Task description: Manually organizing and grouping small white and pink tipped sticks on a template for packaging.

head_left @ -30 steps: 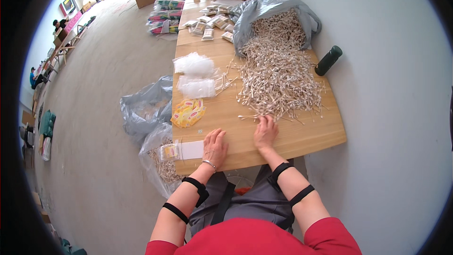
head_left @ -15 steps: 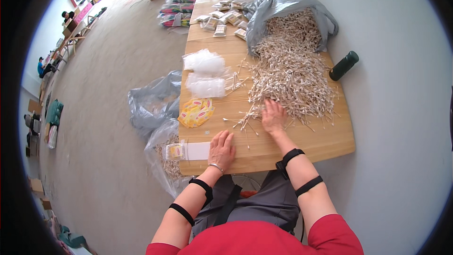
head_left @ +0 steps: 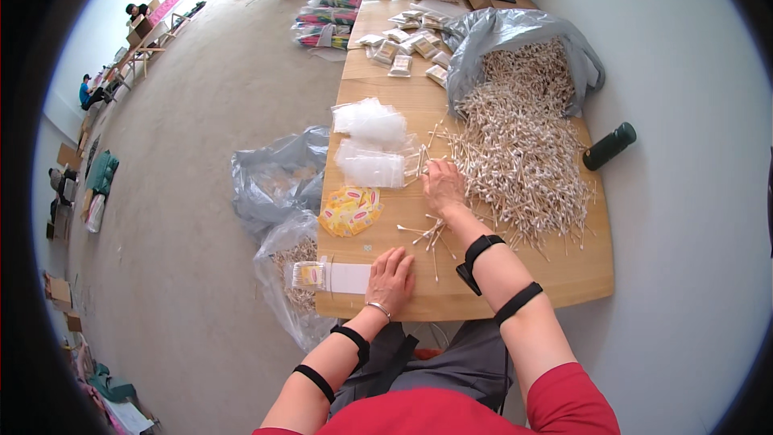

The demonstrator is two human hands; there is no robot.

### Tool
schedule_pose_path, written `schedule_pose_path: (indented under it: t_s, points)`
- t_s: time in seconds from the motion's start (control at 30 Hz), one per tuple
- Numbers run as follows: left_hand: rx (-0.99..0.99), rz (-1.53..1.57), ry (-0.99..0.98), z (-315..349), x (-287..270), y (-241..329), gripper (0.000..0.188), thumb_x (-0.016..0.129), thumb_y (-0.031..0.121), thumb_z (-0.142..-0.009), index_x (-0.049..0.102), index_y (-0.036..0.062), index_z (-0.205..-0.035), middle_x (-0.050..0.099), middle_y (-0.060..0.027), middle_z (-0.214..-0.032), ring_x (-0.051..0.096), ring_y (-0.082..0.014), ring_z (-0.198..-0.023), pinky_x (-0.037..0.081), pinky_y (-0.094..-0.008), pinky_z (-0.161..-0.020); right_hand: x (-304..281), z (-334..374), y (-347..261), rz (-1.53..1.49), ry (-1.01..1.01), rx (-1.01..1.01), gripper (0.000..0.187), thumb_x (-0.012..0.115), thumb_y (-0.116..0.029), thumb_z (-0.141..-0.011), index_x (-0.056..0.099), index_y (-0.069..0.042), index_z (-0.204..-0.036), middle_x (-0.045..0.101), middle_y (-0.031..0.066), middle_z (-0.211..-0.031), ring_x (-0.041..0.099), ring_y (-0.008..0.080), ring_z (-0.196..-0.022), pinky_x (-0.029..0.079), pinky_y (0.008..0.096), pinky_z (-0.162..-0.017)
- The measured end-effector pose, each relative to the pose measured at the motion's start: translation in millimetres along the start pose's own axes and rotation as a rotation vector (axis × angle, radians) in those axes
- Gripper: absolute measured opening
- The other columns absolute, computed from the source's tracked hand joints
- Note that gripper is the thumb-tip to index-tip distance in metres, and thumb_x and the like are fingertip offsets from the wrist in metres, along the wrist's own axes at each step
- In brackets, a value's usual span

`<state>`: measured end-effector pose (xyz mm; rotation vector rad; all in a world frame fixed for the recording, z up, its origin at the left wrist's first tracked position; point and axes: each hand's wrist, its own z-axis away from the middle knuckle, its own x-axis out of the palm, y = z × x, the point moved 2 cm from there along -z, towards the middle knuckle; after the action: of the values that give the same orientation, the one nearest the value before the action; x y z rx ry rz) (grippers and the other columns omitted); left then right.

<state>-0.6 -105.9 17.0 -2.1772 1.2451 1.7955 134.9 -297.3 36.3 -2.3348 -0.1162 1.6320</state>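
A big heap of wooden-stick cotton swabs (head_left: 523, 145) spills over the table from a grey plastic bag (head_left: 592, 72). My right hand (head_left: 444, 188) is at the heap's left edge, fingers spread and lowered over some loose swabs. My left hand (head_left: 391, 280) lies palm down near the table's front edge, its fingers stretched out, at the right end of a white strip (head_left: 350, 279). Beside the strip's other end, at the table's left edge, is a clear packet (head_left: 308, 275) of swabs with a yellow label. A few stray swabs (head_left: 433, 235) lie between my hands.
Yellow labels (head_left: 351, 211) and stacks of clear bags (head_left: 370, 163) lie along the left side. Filled packets (head_left: 401, 65) are farther back. A dark green bottle (head_left: 609, 147) stands by the wall. Plastic bags (head_left: 282, 185) hang or lie beside the table's left edge.
My right hand has moved left and away from me along the heap's edge. My left hand stays by the white strip. The whole view has shifted slightly.
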Motion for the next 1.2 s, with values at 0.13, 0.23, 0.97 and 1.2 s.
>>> schedule_pose_path:
  t_s: [0.13, 0.23, 0.97, 1.2]
  points:
    - [-0.014, -0.017, -0.009, 4, -4, -3, 0.038, 0.063, 0.014, -0.075, 0.055, 0.0110, -0.112, 0.049, -0.0093, -0.122, 0.042, -0.0271, -0.119, 0.034, -0.0399, -0.099, 5, -20, -19, -0.016, -0.160, 0.244, 0.039, 0.062, -0.037, -0.081, 0.059, -0.007, -0.106, 0.054, 0.0107, -0.109, 0.048, 0.0266, -0.107, 0.040, 0.0382, -0.092]
    - [-0.002, -0.009, -0.006, 1, -3, 0, 0.035, 0.062, 0.015, -0.076, 0.056, 0.0114, -0.110, 0.050, -0.0090, -0.120, 0.044, -0.0265, -0.117, 0.035, -0.0394, -0.099, 14, -23, -7, 0.005, -0.091, 0.317, 0.032, 0.062, -0.030, -0.079, 0.060, -0.005, -0.099, 0.054, 0.0135, -0.105, 0.050, 0.0281, -0.104, 0.041, 0.0387, -0.090]
    - [-0.050, 0.108, 0.012, 5, 1, -7, 0.045, 0.062, 0.012, -0.076, 0.050, 0.0080, -0.119, 0.045, -0.0106, -0.126, 0.038, -0.0281, -0.123, 0.031, -0.0399, -0.103, -32, 104, 20, -0.334, -0.218, 0.036, 0.020, 0.067, -0.020, -0.074, 0.066, -0.010, -0.091, 0.058, 0.0081, -0.099, 0.053, 0.0273, -0.096, 0.041, 0.0393, -0.089]
    - [-0.014, 0.018, -0.012, -31, -1, -8, 0.060, 0.065, 0.010, -0.074, 0.043, 0.0069, -0.130, 0.039, -0.0100, -0.136, 0.031, -0.0281, -0.130, 0.026, -0.0400, -0.108, -55, 169, -14, -0.017, 0.064, -0.073, 0.053, 0.073, -0.037, -0.067, 0.058, -0.010, -0.110, 0.051, 0.0059, -0.114, 0.041, 0.0251, -0.114, 0.024, 0.0459, -0.103]
